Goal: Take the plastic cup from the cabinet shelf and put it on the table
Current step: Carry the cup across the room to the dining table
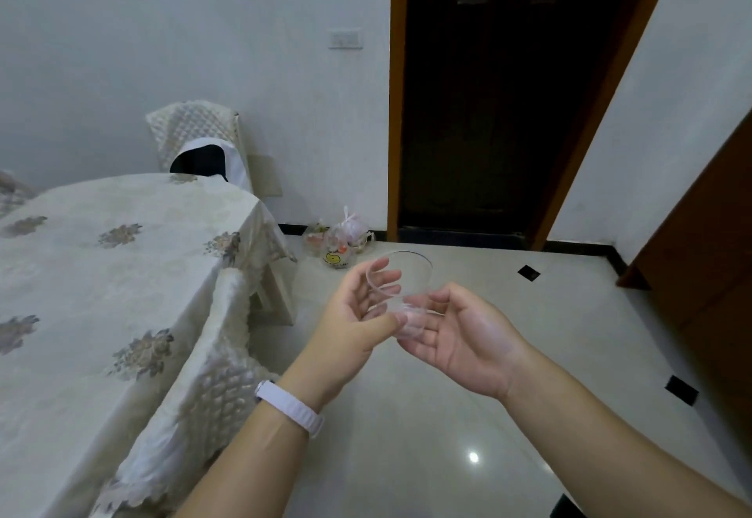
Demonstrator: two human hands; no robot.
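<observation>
Head view: both hands meet in mid-air over the floor, just right of the cloth-covered surface (101,257).
Cup: a clear plastic cup (401,287) is held between the hands, tipped, its rim toward twelve o'clock and its base near the right palm.
Handling: it looks very light and thin-walled, likely to flex or buckle if squeezed, and smooth enough to slip; being see-through, its edges are hard to judge.
Where to hold: around the side wall near the stiffer rim or base, with gentle pressure.
Left hand (358,314): half-curled, fingers loosely wrapped on the cup's wall at nine o'clock.
Right hand (460,338): palm up and mostly spread, cradling the base rather than pinching it.
Surface: it lies at nine o'clock, well apart from the cup.
</observation>
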